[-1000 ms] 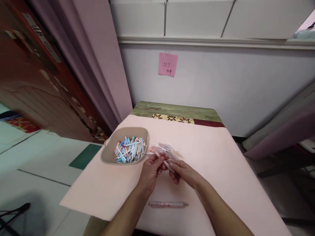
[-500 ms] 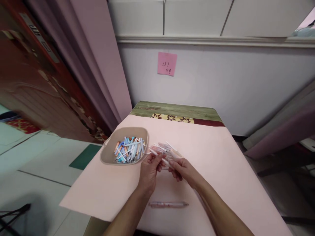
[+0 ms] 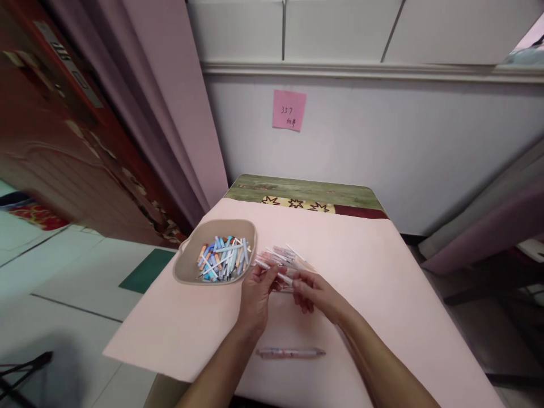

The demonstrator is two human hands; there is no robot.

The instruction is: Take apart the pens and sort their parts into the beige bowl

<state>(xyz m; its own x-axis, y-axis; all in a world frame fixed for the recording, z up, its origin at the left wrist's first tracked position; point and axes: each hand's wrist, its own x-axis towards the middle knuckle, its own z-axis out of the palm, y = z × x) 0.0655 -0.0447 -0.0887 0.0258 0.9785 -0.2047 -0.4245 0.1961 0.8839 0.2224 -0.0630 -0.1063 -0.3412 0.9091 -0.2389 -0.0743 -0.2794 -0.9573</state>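
Over the middle of the table, my left hand (image 3: 257, 294) is closed on a slim whitish pen (image 3: 285, 279), which slants down to the right. The fingers of my right hand (image 3: 318, 294) pinch its lower right end. Whether the pen is in one piece or in parts is hidden by the fingers. Just beyond both hands lies a loose pile of pink and white pen parts (image 3: 291, 255), partly covered by them. Nearer to me, a pinkish pen with a clear barrel (image 3: 291, 353) lies flat, its tip to the right.
A beige plastic basket (image 3: 183, 266) with several blue, white and orange pen parts stands left of my hands. Pale pink paper (image 3: 382, 294) covers the table, whose green patterned far end (image 3: 306, 188) shows. A pink note (image 3: 289, 110) sticks to the wall.
My right hand's fingers have shifted slightly on the pen, showing more of its white section between the hands. The basket and the lying pen have stayed put.
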